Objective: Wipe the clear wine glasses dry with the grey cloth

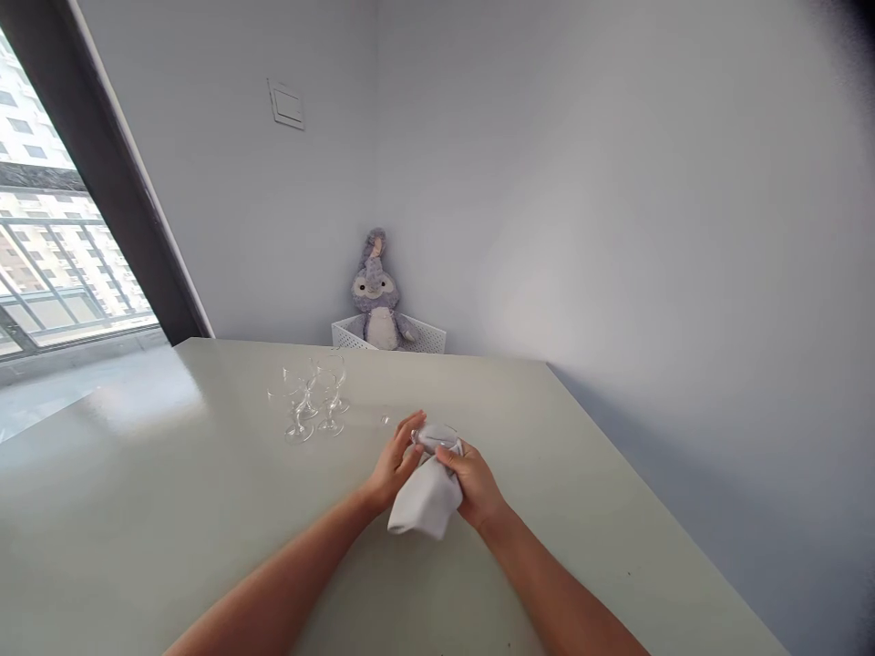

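A clear glass lies tilted between my two hands, above the table. My left hand is closed around its left end, with the thumb towards me. A white cloth hangs down from the near side of the glass. My right hand pinches the cloth against the glass's right end, thumb on top. The fingers behind the glass are partly hidden. Off to the left, several clear stemmed glasses stand upright in a close group on the table.
The pale table reaches to the wall corner. A small clear object lies beyond my left hand. Behind the far edge, a grey plush toy sits in a white perforated basket. A window is at the left.
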The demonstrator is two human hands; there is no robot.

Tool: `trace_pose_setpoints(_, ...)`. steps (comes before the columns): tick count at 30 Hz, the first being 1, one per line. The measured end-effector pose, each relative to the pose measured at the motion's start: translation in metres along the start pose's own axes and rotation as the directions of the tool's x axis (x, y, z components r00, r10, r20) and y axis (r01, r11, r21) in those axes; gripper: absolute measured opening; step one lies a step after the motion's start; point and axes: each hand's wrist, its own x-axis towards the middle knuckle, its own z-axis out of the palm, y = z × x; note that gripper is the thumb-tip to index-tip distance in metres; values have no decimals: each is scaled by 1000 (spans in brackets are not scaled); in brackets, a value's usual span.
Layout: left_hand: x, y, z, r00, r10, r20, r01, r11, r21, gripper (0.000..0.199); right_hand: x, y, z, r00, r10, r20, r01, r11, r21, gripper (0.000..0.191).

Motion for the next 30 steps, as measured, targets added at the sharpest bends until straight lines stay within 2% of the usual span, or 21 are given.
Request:
trace_pose_setpoints(2, 0, 3, 1, 997, -17, 71, 25, 992, -120, 46, 2, -6, -2, 996, 82, 28, -86, 980, 182, 32)
trace_pose_setpoints(4, 2, 6, 2, 992, -78, 98, 98, 973, -211, 47, 1, -8, -2, 996, 72, 45, -79, 979, 187, 33)
trace_pose_setpoints(5, 3, 6, 1, 991, -102, 86, 119, 969, -217, 47, 0, -8, -1, 998, 36, 42, -41, 991, 129, 34)
trace_pose_setpoints(7, 6, 5, -1, 992, -122, 11, 122, 980, -156, 42, -3, -6, 0, 996, -68, 54, 73, 993, -94, 36)
trace_pose_setpoints(8, 7, 3, -2, 991, -130, -36, 126, 986, -106, 37, -4, -3, 1, 989, -121, 79, 137, 961, -240, 35)
trace_pose_setpoints(10, 9, -2, -3, 980, -169, -102, 168, 986, -17, 37, -6, 2, 3, 968, -193, 161, 248, 836, -490, 30)
trace_pose_setpoints(12, 8, -5, -3, 970, -203, -133, 206, 979, 8, 45, -6, 7, 3, 954, -216, 207, 298, 747, -595, 25)
trace_pose_setpoints(13, 7, -5, -3, 970, -205, -129, 205, 979, -9, 47, -5, 8, 2, 958, -217, 190, 288, 759, -584, 24)
trace_pose_setpoints(14, 6, -4, -2, 975, -197, -106, 194, 980, -42, 46, -4, 9, 1, 968, -207, 144, 251, 810, -530, 25)
trace_pose_setpoints(16, 4, -1, -1, 984, -176, -15, 173, 977, -127, 40, 1, 7, -2, 992, -121, 26, 123, 947, -296, 29)
trace_pose_setpoints(17, 3, 1, 0, 984, -172, 40, 176, 970, -165, 40, 3, 6, -4, 999, -53, -8, 51, 988, -145, 31)
trace_pose_setpoints(19, 3, 4, 1, 977, -173, 124, 198, 956, -219, 45, 5, 3, -6, 999, 53, -10, -51, 994, 99, 33)
trace_pose_setpoints(20, 3, 5, 1, 974, -179, 139, 209, 946, -248, 47, 6, 3, -6, 997, 73, 12, -74, 985, 153, 33)
trace_pose_setpoints(22, 4, 5, 1, 971, -195, 138, 230, 919, -320, 48, 5, 3, -5, 998, 40, 45, -45, 994, 103, 33)
trace_pose_setpoints(24, 5, 5, 1, 967, -218, 129, 252, 887, -388, 46, 3, 5, -5, 997, -55, 59, 63, 987, -148, 33)
trace_pose_setpoints(25, 5, 5, 1, 965, -232, 125, 263, 875, -407, 45, 3, 7, -5, 990, -117, 76, 135, 937, -322, 32)
trace_pose_setpoints(27, 6, 5, 1, 960, -257, 111, 280, 868, -411, 40, 3, 9, -8, 959, -236, 158, 282, 718, -637, 30)
trace_pose_setpoints(28, 6, 4, 1, 958, -270, 100, 287, 870, -402, 39, 4, 9, -11, 937, -270, 220, 341, 578, -741, 32)
trace_pose_setpoints(30, 8, 2, 0, 954, -293, 66, 296, 878, -377, 40, 8, 7, -19, 896, -303, 324, 419, 336, -844, 42)
